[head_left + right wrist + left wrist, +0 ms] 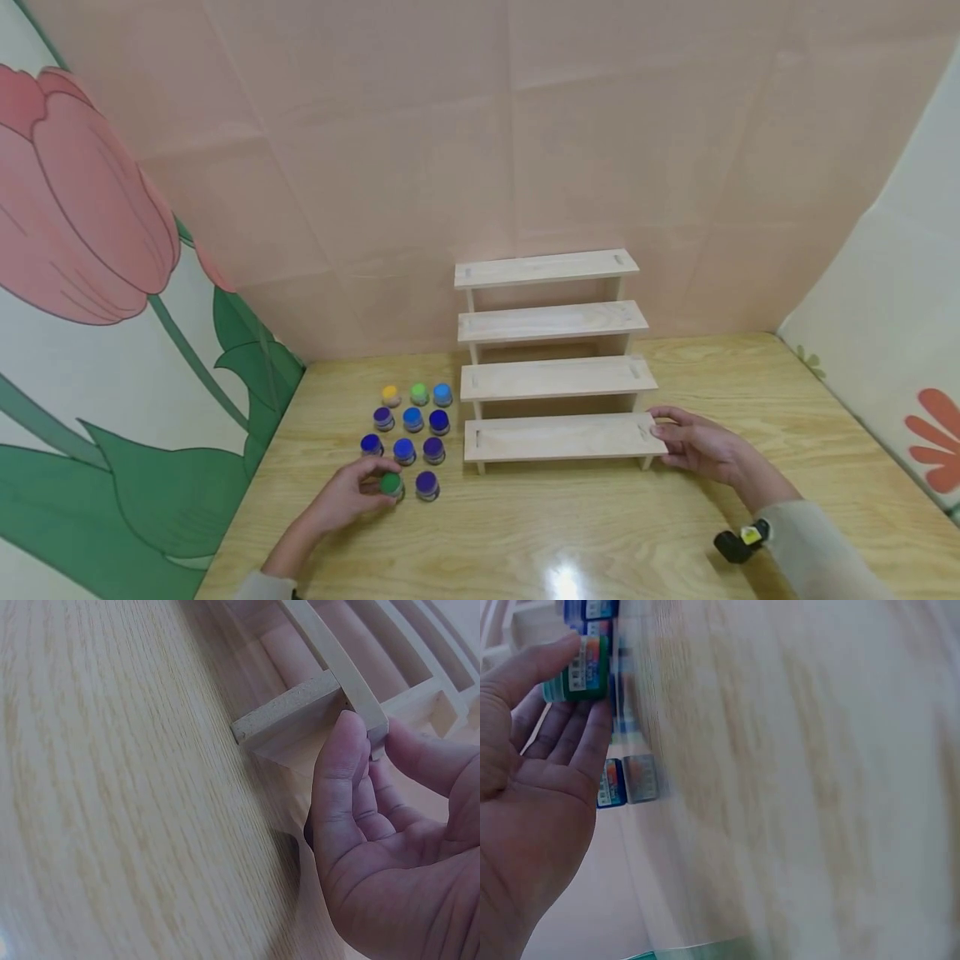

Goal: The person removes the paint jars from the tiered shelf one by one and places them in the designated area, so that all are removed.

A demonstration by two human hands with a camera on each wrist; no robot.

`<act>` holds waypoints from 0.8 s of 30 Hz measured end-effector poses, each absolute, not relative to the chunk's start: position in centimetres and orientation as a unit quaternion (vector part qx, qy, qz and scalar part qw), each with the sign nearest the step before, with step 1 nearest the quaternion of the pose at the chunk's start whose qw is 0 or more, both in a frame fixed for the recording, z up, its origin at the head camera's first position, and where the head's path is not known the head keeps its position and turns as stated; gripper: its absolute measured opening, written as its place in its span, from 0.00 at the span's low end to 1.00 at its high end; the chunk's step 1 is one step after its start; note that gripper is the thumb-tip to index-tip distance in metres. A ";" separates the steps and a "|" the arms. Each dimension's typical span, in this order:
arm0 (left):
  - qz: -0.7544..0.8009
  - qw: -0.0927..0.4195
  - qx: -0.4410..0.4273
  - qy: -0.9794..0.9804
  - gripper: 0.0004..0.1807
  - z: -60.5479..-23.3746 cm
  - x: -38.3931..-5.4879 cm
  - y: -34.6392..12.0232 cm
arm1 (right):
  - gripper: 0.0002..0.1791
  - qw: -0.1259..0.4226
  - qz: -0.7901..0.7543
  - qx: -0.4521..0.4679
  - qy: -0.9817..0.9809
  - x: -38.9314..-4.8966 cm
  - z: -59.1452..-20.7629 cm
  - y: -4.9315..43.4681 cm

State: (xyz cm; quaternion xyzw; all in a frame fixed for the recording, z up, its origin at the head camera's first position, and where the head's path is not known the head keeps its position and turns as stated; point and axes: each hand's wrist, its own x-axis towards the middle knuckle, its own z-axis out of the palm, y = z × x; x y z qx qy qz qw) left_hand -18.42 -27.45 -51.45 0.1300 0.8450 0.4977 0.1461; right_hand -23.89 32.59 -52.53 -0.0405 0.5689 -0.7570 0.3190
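My left hand (343,498) pinches a small paint jar with a green lid (392,484) between thumb and fingers, at the front left of the group. In the left wrist view the labelled green jar (585,671) lies between the thumb and the fingers. A purple-lidded jar (427,485) stands just to its right. My right hand (701,447) grips the right end of the lowest step of a four-tier wooden stand (562,437). In the right wrist view, thumb and fingers hold the corner of that board (360,701).
Several jars with blue and purple lids (412,419) stand in rows left of the stand. Behind them are an orange-lidded jar (391,395) and a light-green-lidded one (419,393). A pink cloth backdrop (375,167) rises behind the wooden table (540,525).
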 end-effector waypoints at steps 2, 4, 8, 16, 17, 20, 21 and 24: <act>0.495 0.149 0.124 0.847 0.24 -51.5 -18.4 -27.5 | 0.14 0.320 -0.757 -0.042 0.568 -23.9 -52.5 32.5; 0.493 0.151 0.118 0.849 0.24 -51.5 -18.4 -27.5 | 0.14 0.321 -0.758 -0.043 0.567 -23.9 -52.5 32.5; 0.486 0.154 0.113 0.853 0.24 -51.7 -18.4 -27.7 | 0.14 0.321 -0.758 -0.044 0.565 -23.9 -52.6 32.3; 0.474 0.163 0.100 0.860 0.23 -51.5 -18.4 -27.7 | 0.13 0.322 -0.757 -0.031 0.568 -23.9 -52.4 32.1; 0.473 0.163 0.099 0.860 0.23 -51.4 -18.3 -27.7 | 0.13 0.321 -0.756 -0.029 0.569 -23.9 -52.4 32.0; 0.471 0.161 0.102 0.861 0.24 -51.1 -18.4 -27.8 | 0.12 0.315 -0.754 -0.023 0.575 -23.8 -52.3 32.0; 0.475 0.159 0.104 0.859 0.24 -50.9 -18.4 -27.8 | 0.12 0.311 -0.753 -0.023 0.579 -23.7 -52.2 32.0; 0.492 0.154 0.118 0.849 0.24 -50.2 -18.5 -27.9 | 0.12 0.298 -0.740 -0.016 0.602 -23.7 -52.1 31.9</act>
